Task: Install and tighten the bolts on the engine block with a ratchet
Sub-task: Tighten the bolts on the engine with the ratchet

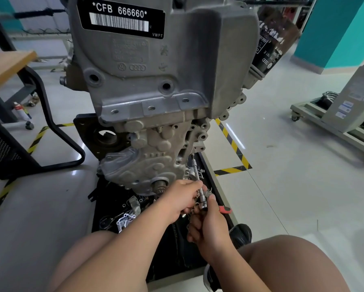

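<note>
A grey engine block (pixel 151 81) hangs upright in front of me over a black tray (pixel 217 199). A ratchet with a long chrome extension (pixel 197 175) reaches up to a bolt spot (pixel 192 155) on the block's lower right edge. My left hand (pixel 182 198) pinches the extension near its lower end. My right hand (pixel 208 226) grips the ratchet head, with the red and black handle (pixel 225 210) sticking out to the right. The bolt itself is hidden by the socket.
Loose metal parts and a gasket (pixel 125 221) lie in the tray under the block. A black chair frame (pixel 57 131) and wooden tabletop (pixel 6 66) stand left. A wheeled stand (pixel 334 123) is at right. Yellow-black floor tape (pixel 233 144) runs beside the tray. My knees frame the bottom.
</note>
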